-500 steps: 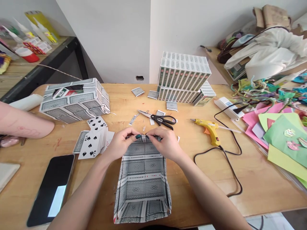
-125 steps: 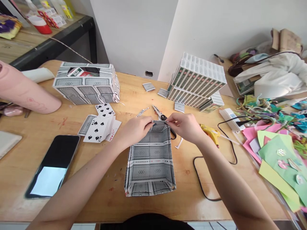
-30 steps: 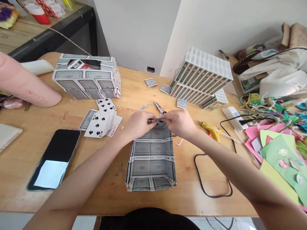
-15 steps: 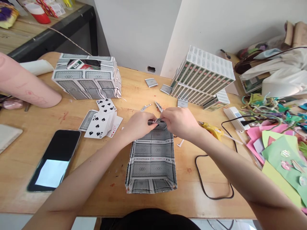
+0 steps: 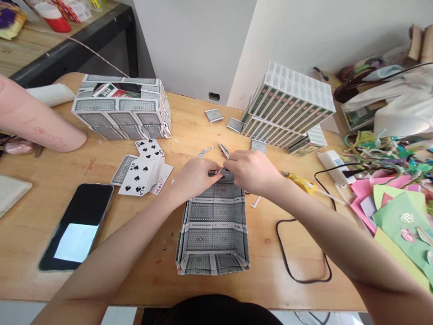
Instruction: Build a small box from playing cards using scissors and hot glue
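Note:
An open-topped box made of folded playing cards [image 5: 213,239] stands on the table in front of me, its grey patterned card backs facing inward. At its far rim, my left hand [image 5: 198,180] is closed, thumb and fingers pinching the rim's left part. My right hand [image 5: 250,174] is closed on the same rim just to the right, its fingertips partly hidden behind the knuckles. Between the hands a short strip of the card rim shows. Just beyond the fingers lie a scissors tip [image 5: 223,150] and a cut card scrap [image 5: 205,152].
A finished-looking card box [image 5: 123,110] stands back left, stacked card packs [image 5: 287,108] back right. Loose playing cards [image 5: 137,178] and a phone [image 5: 77,225] lie left. A yellow glue gun [image 5: 301,181], its black cord [image 5: 282,253], a power strip [image 5: 334,167] and coloured paper [image 5: 399,216] are right.
My right hand has shifted slightly and turned over the far rim, its knuckles now more raised. My left hand keeps its pinch, and the box stays in place.

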`<state>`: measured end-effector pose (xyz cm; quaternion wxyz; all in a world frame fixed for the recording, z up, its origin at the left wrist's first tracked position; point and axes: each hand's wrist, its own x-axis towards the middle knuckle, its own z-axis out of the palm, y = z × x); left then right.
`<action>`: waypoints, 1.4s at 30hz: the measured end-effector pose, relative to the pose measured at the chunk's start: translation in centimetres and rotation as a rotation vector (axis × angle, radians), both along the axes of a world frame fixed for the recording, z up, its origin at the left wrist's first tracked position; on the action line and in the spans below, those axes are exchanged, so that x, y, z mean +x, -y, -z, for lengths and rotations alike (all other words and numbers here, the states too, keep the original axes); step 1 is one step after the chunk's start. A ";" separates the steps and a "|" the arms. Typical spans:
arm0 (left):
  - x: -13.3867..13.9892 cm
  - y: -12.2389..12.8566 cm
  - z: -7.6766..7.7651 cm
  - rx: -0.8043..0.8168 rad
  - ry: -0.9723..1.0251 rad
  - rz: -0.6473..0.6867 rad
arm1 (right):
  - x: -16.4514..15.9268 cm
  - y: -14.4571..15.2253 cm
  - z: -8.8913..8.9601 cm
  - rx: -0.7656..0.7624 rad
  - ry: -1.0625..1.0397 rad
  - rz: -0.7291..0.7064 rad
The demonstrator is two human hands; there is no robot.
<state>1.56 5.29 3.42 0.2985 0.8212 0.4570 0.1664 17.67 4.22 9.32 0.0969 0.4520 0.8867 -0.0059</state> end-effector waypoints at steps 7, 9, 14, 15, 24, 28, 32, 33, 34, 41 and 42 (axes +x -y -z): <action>-0.1 -0.1 0.1 0.061 -0.130 0.081 | -0.4 0.0 -0.6 -0.047 0.058 -0.032; -0.1 -0.1 0.0 0.065 -0.143 0.083 | -0.5 0.0 -0.5 -0.043 0.054 -0.039; -0.1 0.0 -0.2 0.059 -0.161 0.092 | -0.6 0.2 0.2 -0.022 0.027 -0.077; -0.1 0.0 -0.3 0.062 -0.167 0.093 | -0.5 0.2 0.4 -0.014 0.015 -0.078; -0.1 0.1 -0.6 0.055 -0.173 0.104 | 0.4 0.8 2.1 0.083 -0.080 -0.029; -0.1 0.0 -0.6 0.071 -0.169 0.107 | 0.1 0.9 2.1 0.095 -0.062 0.027; -0.1 0.0 -0.6 0.064 -0.151 0.097 | -0.5 1.0 1.8 0.049 -0.027 0.056; -0.1 0.0 -0.6 0.057 -0.140 0.098 | -0.7 1.1 1.8 0.041 -0.023 0.053; -0.1 0.0 -0.6 0.052 -0.132 0.099 | -0.8 1.1 1.8 0.036 -0.020 0.051; -0.1 0.0 -0.6 0.053 -0.144 0.095 | 0.2 0.7 1.1 -0.074 -0.008 0.131; -0.1 0.1 -0.7 0.047 -0.147 0.086 | 0.5 0.7 0.9 -0.099 -0.025 0.142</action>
